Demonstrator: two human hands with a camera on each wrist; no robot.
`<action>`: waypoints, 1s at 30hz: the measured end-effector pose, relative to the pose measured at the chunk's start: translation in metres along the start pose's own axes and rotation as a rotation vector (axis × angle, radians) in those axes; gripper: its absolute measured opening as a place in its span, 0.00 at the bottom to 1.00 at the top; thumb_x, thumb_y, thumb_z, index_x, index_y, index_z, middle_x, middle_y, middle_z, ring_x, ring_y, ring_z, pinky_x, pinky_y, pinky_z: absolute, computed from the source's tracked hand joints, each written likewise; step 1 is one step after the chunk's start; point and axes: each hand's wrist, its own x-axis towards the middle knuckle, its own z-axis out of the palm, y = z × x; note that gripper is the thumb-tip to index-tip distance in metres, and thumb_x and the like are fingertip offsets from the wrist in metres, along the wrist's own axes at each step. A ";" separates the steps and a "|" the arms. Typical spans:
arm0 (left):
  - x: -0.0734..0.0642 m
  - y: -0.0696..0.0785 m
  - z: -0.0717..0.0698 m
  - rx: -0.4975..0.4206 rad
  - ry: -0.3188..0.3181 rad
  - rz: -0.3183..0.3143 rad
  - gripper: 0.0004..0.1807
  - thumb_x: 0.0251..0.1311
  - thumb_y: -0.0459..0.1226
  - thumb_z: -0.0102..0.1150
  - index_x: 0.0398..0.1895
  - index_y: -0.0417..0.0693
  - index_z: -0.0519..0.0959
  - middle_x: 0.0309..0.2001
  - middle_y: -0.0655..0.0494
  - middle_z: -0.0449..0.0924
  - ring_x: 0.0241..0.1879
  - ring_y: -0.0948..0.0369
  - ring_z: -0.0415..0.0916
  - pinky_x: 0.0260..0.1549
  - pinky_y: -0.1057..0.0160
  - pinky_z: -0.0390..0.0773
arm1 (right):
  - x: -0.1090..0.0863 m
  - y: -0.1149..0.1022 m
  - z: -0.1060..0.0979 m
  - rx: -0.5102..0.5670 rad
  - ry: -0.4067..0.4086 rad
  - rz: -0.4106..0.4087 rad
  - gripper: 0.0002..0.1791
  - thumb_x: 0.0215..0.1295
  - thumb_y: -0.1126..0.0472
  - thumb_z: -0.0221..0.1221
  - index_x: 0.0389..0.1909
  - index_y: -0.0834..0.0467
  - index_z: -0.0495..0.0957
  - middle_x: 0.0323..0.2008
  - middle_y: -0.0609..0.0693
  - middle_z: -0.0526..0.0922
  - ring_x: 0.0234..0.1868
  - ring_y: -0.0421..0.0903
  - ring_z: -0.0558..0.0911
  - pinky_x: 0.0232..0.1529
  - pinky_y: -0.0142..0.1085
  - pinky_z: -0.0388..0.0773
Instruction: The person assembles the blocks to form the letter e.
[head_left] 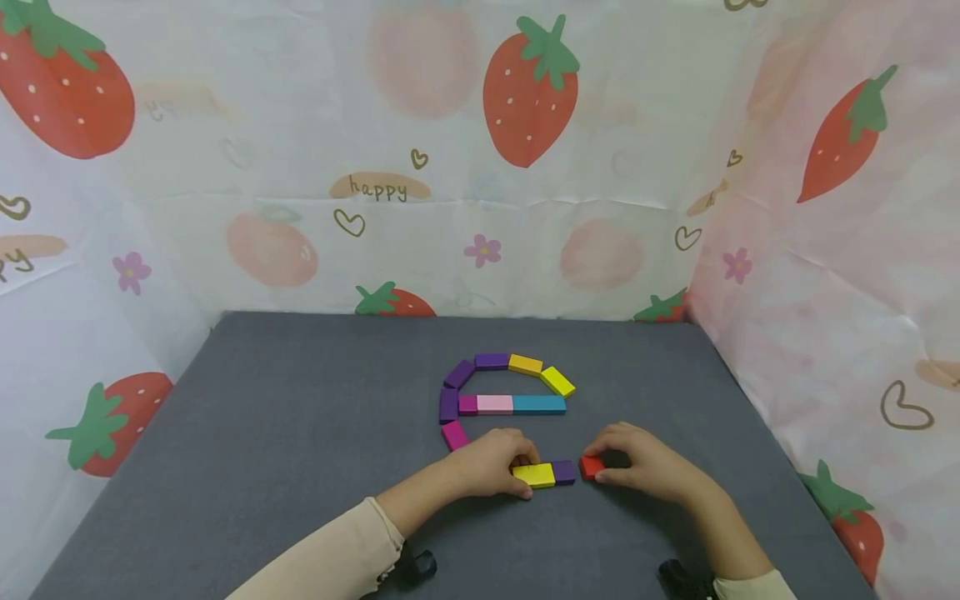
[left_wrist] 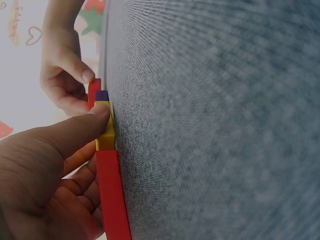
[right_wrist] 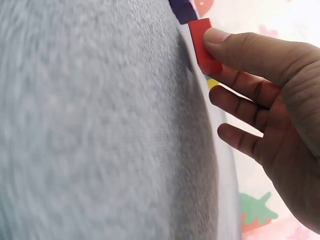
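My left hand (head_left: 487, 467) pinches a yellow block (head_left: 534, 476) in the bottom row of a block figure, thumb on its near side. A short purple block (head_left: 564, 472) adjoins its right end. In the left wrist view a red block (left_wrist: 112, 192) continues the row past the yellow one; my left hand hides it from the head view. My right hand (head_left: 652, 462) pinches a small red block (right_wrist: 204, 47) between thumb and index finger, just right of the purple block. The other right fingers are spread loosely in the right wrist view.
Above the hands, purple blocks (head_left: 448, 406) and yellow blocks (head_left: 558, 382) form a curved outline. A middle bar has magenta, pink (head_left: 495, 405) and blue (head_left: 538, 405) blocks. A magenta block (head_left: 454, 435) slants toward the left hand. Strawberry-print cloth (head_left: 480, 275) borders the grey table (head_left: 300, 400).
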 end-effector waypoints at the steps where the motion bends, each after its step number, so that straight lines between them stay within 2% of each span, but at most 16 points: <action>1: 0.000 0.000 0.000 -0.001 -0.001 0.001 0.17 0.59 0.47 0.75 0.49 0.56 0.84 0.39 0.67 0.76 0.39 0.70 0.72 0.45 0.71 0.77 | 0.001 -0.001 0.001 0.002 -0.005 0.001 0.14 0.66 0.44 0.67 0.51 0.37 0.83 0.48 0.32 0.81 0.52 0.38 0.76 0.56 0.44 0.77; 24: 0.002 -0.004 0.001 -0.004 -0.016 -0.003 0.17 0.58 0.47 0.75 0.48 0.56 0.84 0.39 0.68 0.76 0.39 0.69 0.72 0.44 0.71 0.77 | 0.013 -0.009 0.008 0.008 -0.045 -0.010 0.14 0.65 0.46 0.69 0.50 0.39 0.84 0.48 0.32 0.81 0.52 0.39 0.77 0.57 0.46 0.77; 30: 0.001 -0.002 0.000 -0.001 -0.003 -0.009 0.17 0.58 0.47 0.75 0.48 0.56 0.84 0.39 0.68 0.76 0.39 0.69 0.72 0.44 0.71 0.77 | 0.015 -0.010 0.006 -0.005 -0.053 -0.008 0.14 0.65 0.46 0.69 0.50 0.39 0.84 0.48 0.32 0.81 0.52 0.38 0.77 0.58 0.46 0.77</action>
